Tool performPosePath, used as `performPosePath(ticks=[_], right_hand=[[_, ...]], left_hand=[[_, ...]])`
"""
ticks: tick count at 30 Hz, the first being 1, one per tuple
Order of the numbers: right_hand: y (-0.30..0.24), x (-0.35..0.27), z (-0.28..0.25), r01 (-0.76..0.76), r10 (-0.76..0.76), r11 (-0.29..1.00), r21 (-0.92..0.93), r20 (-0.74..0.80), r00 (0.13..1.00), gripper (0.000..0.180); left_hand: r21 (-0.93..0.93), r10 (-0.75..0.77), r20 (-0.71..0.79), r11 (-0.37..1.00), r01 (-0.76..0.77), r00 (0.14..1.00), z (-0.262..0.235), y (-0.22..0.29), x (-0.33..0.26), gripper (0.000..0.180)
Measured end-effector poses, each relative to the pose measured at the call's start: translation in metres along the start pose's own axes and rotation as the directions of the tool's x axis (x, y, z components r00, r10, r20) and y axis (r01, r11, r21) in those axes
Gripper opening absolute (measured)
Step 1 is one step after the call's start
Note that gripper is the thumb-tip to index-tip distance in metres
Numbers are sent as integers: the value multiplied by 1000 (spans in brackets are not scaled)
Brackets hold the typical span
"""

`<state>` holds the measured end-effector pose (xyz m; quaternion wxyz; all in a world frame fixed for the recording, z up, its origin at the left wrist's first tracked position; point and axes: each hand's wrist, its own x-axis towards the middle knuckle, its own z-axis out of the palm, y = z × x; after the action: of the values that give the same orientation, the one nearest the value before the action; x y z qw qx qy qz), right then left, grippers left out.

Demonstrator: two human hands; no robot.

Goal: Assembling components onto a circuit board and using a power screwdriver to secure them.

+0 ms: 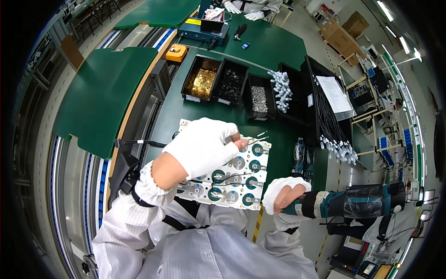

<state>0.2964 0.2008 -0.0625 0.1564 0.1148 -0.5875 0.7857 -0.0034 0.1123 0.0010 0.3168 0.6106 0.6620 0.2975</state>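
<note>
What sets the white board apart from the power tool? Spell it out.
The white board is flat and broad; the power tool is long and rounded. The board is mostly white; the tool mostly teal and black. The left hand is over the board; the right hand grips the tool. Both are partly covered by a hand.

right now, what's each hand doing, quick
Left hand: closed, seemingly pinching thin wires above the white board.
Right hand: closed, holding the teal and black power tool.
</note>
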Motion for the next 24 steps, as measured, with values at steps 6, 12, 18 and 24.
performPosePath(ticks=[6,12,18,24], right_hand=[[12,-3,-8,24,-8,995,-98,156,988,24],[11,-5,7,-159,166,978,-135,46,985,22],[-2,14,46,-476,257,806,-351,-515,817,30],[-30,-18,7,295,-328,945,-143,-391,860,78]], left_hand=[[12,48,164,999,-51,985,27,2,36,34],[77,49,185,995,-65,982,33,-1,53,34],[97,50,186,993,-69,981,35,4,45,33],[178,92,141,977,-116,986,25,18,32,29]])
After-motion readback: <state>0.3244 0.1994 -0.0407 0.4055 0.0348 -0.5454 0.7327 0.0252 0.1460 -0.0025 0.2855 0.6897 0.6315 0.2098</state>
